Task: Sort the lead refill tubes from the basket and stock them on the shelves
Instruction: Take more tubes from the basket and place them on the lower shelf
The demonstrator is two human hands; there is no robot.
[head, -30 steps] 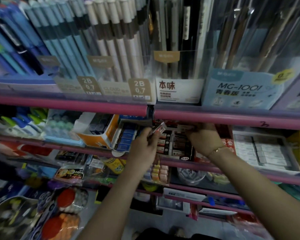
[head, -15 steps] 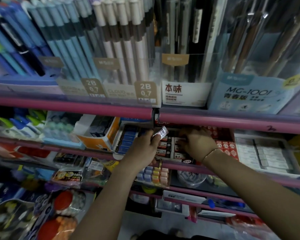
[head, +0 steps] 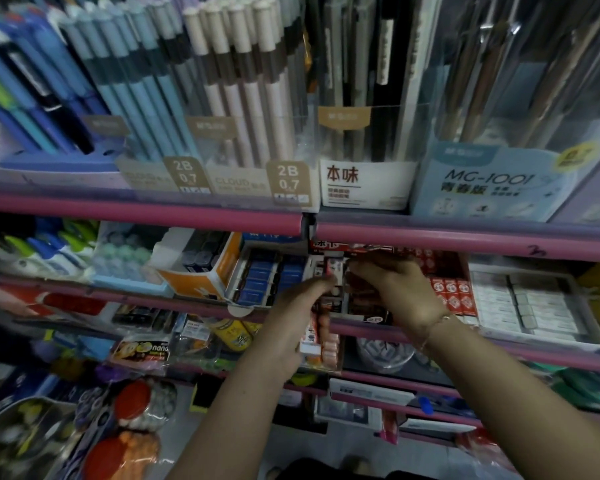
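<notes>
Now my left hand [head: 293, 308] sits lower and closer to the right hand [head: 394, 292] than half a second ago — the lead refill tube [head: 333, 268] it held up under the pink shelf rail [head: 142, 216] is down among the boxes, upright, just at the left fingertips; motion blur hides whether they pinch it, so I cannot tell. Left to right on that shelf: an orange carton [head: 201, 282] with dark tubes, a white tray [head: 238, 275] of blue refill boxes [head: 257, 282], then the dark refill box [head: 364, 306] the right hand reaches into, fingers curled round something in it — red packets [head: 452, 296] and a tray of white erasers [head: 520, 303] beyond.
</notes>
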